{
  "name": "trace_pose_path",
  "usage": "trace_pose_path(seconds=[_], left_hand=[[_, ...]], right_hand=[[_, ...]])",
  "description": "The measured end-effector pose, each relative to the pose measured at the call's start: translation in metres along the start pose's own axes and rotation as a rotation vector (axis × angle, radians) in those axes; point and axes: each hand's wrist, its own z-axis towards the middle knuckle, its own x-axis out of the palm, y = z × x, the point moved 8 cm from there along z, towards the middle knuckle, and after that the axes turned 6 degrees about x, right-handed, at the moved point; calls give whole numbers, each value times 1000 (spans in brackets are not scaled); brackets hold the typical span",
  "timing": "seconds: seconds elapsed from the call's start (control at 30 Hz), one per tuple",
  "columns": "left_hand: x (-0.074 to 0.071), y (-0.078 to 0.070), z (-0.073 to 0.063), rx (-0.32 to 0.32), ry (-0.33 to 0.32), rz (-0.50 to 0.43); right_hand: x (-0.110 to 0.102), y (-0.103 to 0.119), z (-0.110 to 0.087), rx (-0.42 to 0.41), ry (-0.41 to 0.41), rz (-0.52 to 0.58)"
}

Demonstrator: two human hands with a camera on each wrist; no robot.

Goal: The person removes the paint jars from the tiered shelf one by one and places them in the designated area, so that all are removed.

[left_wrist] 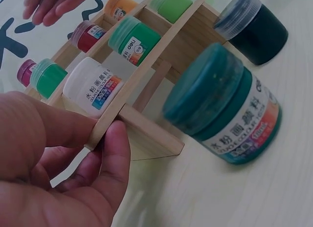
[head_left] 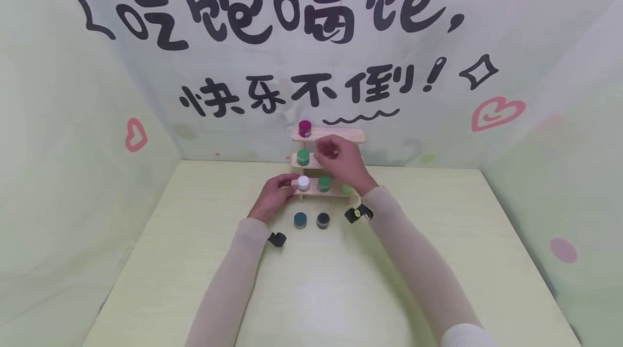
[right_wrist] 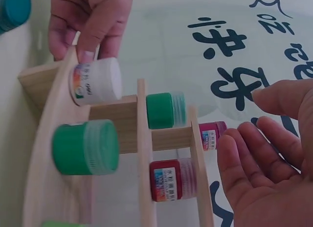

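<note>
My left hand (head_left: 274, 195) pinches the left end of the lowest tier of a small wooden stepped stand (left_wrist: 166, 46), thumb above and fingers below. Beside that thumb sits a white paint jar (left_wrist: 93, 87), with a green jar (left_wrist: 134, 41) and a light green jar (left_wrist: 171, 6) along the same tier. My right hand (head_left: 343, 160) is held over the upper tiers, fingers loosely bent, with nothing in it. Near it are a magenta jar (right_wrist: 212, 135) on the top tier, and another green jar (right_wrist: 166, 110) and a red jar (right_wrist: 172, 180) on the middle tier.
On the table (head_left: 302, 287) before the stand are a teal jar (head_left: 300, 220) and a dark jar (head_left: 323, 220). An orange jar (left_wrist: 120, 7) shows farther along the stand. Behind stands a printed cloth backdrop (head_left: 233, 136). Black straps (head_left: 359, 213) circle the wrists.
</note>
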Motion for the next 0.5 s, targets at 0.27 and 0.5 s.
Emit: trace_pose_path(seconds=[0.27,0.5], left_hand=[[-2,0,1,-23,-14,-11],[-1,0,1,-55,-7,-6]], right_hand=[[-3,6,42,44,-68,-2],[2,3,66,56,-57,-33]])
